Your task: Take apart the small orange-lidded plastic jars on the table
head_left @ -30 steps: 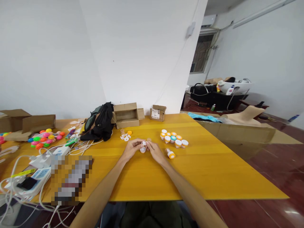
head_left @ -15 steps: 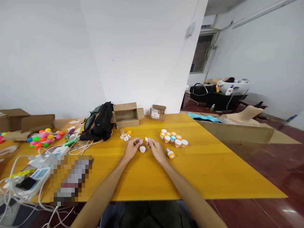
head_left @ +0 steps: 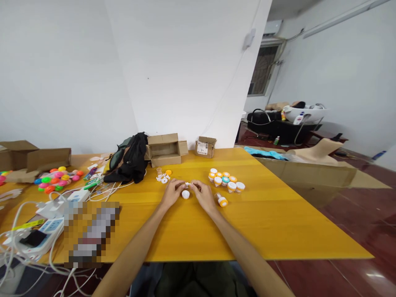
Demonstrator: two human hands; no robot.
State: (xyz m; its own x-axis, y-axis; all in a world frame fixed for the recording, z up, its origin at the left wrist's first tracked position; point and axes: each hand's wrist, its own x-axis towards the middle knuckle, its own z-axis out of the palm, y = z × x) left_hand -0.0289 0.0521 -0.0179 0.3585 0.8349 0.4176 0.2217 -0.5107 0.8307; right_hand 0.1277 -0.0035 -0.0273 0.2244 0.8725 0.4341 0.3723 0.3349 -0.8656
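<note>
Between my two hands, over the table, are small white plastic pieces point(head_left: 187, 185) with dark spots, held so close together that I cannot tell whether they join. My left hand point(head_left: 172, 192) pinches from the left, my right hand point(head_left: 202, 195) from the right. Just below the fingertips stands a small white cup point(head_left: 185, 194). Beyond my left hand lie several loose white pieces point(head_left: 162, 178), a clear small cup point(head_left: 159, 170) and an orange ring-shaped lid point(head_left: 168, 172). A clear jar with an orange and white lid point(head_left: 222, 201) lies on its side right of my right hand.
Several capped containers point(head_left: 225, 180) in orange, white and teal cluster at the right. Open cardboard boxes point(head_left: 165, 159) and a black bag point(head_left: 133, 161) line the back. Power strips point(head_left: 51, 233), cables, colourful balls point(head_left: 57, 179) and a blurred-out object point(head_left: 95, 233) occupy the left.
The white pieces, held apart before, have come together between my fingertips. My right hand's fingers have moved slightly left, towards my left hand. The cup and containers stay put.
</note>
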